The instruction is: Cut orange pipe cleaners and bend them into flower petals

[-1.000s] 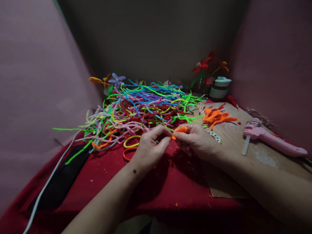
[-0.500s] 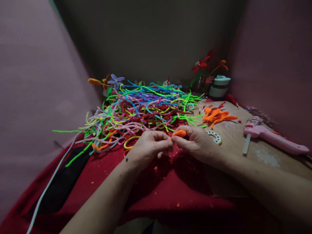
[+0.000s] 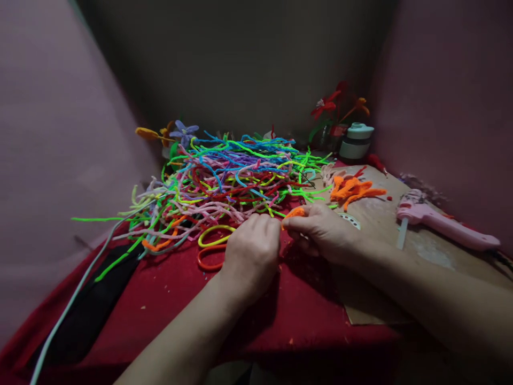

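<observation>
My right hand [image 3: 320,230] pinches a small bent orange pipe cleaner piece [image 3: 295,213] between thumb and fingers. Close against its lower end, my left hand [image 3: 253,254] is closed with the back turned up. Its fingertips are hidden, so what they grip cannot be made out. Beside the left wrist lie scissors with one yellow and one red handle loop [image 3: 210,258], their blades covered by the hand. Beyond both hands spreads a heap of many-coloured pipe cleaners [image 3: 232,176]. Several shaped orange pieces [image 3: 352,190] lie to the right.
A pink glue gun [image 3: 444,216] rests on the brown board [image 3: 417,267] at right, near a white disc with holes [image 3: 350,219]. A lidded cup [image 3: 356,141] and fuzzy flowers [image 3: 326,104] stand behind. A white cable [image 3: 76,294] crosses a black strip [image 3: 92,310] on the red cloth [image 3: 172,305].
My left hand has rolled over from a thumb-up pinch to a closed fist, back up, uncovering more of the scissors' handles. My right hand keeps the orange piece. The view has shifted slightly.
</observation>
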### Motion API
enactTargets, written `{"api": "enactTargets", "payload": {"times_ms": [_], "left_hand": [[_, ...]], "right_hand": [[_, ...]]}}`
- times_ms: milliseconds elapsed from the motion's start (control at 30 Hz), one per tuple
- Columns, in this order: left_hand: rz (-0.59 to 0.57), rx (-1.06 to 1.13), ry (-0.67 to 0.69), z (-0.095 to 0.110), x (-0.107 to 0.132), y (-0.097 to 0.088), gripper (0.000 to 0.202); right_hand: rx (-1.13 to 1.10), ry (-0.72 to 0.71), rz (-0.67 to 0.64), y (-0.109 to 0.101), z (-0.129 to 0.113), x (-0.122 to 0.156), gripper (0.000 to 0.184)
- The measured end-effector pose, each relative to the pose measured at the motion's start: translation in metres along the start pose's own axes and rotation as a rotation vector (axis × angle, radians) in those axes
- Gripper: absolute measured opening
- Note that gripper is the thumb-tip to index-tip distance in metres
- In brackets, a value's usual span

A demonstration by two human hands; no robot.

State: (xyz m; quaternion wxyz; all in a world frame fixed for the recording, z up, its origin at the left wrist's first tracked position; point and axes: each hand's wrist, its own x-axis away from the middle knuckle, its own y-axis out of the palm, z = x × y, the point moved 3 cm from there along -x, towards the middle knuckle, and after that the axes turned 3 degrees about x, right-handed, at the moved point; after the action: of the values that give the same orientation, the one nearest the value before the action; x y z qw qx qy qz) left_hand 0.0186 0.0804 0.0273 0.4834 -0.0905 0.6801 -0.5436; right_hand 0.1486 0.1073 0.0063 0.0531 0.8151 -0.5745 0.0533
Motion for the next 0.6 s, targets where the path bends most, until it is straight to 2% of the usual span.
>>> {"api": "enactTargets", "payload": {"times_ms": [100,167,200,267,333,400,467,533,600], "left_hand": [[-0.118,0.623,-0.424,-0.02,-0.001,0.0,0.028],[-0.263,1.05,-0.693,-0.028,0.001,0.003,0.026],[-0.32,1.224,-0.771,-0.029,0.002,0.004,0.026],[-0.417,1.45,-0.833,-0.029,0.003,0.003,0.033],[-0.488,1.509,-0.831,-0.027,0.003,0.003,0.036],[-0.513,1.426,-0.815,-0.023,0.004,0.002,0.031],[-0.444,1.246,-0.782,-0.02,0.002,0.001,0.026],[-0.308,1.049,-0.726,-0.018,-0.001,-0.003,0.026],[-0.219,0.945,-0.691,-0.015,-0.002,-0.006,0.027]], "right_hand": [[-0.001,-0.069,0.012,-0.002,-0.006,0.001,0.024],[0.023,-0.113,0.01,-0.002,-0.01,0.004,0.019],[0.047,-0.131,0.005,-0.002,-0.011,0.005,0.017],[0.109,-0.165,-0.001,-0.001,-0.013,0.007,0.015],[0.176,-0.206,0.002,0.001,-0.014,0.009,0.015],[0.226,-0.254,0.007,0.002,-0.014,0.009,0.014],[0.244,-0.278,0.032,0.002,-0.013,0.008,0.015],[0.214,-0.247,0.059,0.001,-0.011,0.007,0.017],[0.16,-0.205,0.055,0.001,-0.009,0.005,0.018]]}}
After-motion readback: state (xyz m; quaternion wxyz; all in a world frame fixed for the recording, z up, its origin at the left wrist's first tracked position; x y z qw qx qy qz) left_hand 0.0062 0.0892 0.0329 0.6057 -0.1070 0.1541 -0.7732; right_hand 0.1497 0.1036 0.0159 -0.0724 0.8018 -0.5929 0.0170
